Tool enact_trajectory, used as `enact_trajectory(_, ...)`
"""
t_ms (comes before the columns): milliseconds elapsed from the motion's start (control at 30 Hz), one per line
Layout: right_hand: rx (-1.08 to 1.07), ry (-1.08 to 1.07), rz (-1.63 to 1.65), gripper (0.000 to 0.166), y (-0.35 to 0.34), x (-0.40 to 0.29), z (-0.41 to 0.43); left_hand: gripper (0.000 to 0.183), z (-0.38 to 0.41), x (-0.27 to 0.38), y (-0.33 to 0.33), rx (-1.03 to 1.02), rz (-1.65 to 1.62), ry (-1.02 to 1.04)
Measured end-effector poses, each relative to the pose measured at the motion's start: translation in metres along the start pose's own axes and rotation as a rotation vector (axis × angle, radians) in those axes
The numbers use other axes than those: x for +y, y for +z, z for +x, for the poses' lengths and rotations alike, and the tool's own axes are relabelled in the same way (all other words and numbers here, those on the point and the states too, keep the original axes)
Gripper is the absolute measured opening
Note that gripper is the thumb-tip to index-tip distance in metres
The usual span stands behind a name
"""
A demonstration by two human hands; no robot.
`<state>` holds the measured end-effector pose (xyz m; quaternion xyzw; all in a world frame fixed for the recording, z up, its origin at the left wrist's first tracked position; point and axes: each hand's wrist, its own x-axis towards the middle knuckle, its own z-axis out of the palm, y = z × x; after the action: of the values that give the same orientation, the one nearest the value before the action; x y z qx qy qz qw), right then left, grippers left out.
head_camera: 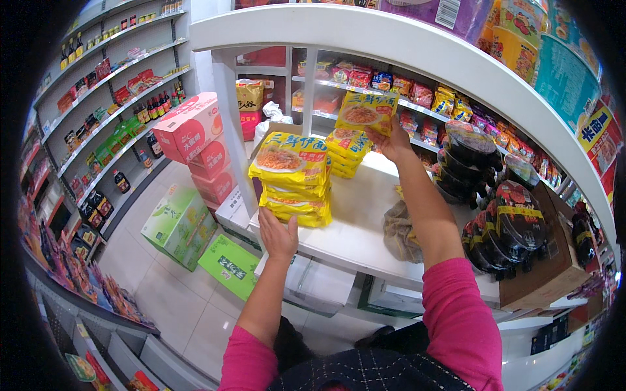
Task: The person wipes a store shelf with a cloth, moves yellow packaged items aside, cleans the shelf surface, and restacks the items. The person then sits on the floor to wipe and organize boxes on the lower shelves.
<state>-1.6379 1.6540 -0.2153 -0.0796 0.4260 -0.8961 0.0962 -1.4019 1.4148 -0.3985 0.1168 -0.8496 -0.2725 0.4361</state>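
Observation:
My right hand [391, 139] grips a yellow packet of instant noodles [366, 113] by its lower right side, held up above a shorter stack of yellow noodle packets [346, 151]. Nearer to me, a taller stack of matching noodle packets [293, 181] stands at the left end of the white shelf board [352, 210]. At the base of this front stack is my left hand [279, 234], fingers spread and holding nothing. Whether its fingertips touch the lowest packets I cannot tell.
A brown-grey cloth [403, 232] lies right of the stacks. Beyond it are black bowl-shaped food packs [462, 161] and a cardboard box [543, 259]. Pink cartons [193, 129] stand at left, green cartons [178, 227] on the floor. A white shelf edge [391, 24] arches overhead.

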Motion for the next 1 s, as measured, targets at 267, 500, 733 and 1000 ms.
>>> enact_trajectory(267, 0.137, -0.24, -0.096, 0.031, -0.031, 0.029, 0.046, 0.082, 0.0, 0.012, 0.006, -0.029, -0.037, 0.009)
enact_trajectory(500, -0.14, 0.279, -0.327, 0.03, 0.047, 0.049, -0.019, 0.079, 0.001, 0.007, 0.0, -0.055, -0.031, -0.022)
enact_trajectory(733, 0.009, -0.55, -1.662, 0.028, 0.046, 0.039, -0.036, 0.081, 0.0, 0.007, 0.0, -0.021, -0.033, 0.016)
enact_trajectory(1000, -0.156, -0.784, -2.065, 0.067, 0.021, 0.047, -0.021, 0.081, -0.002, 0.002, 0.008, -0.004, 0.018, 0.014)
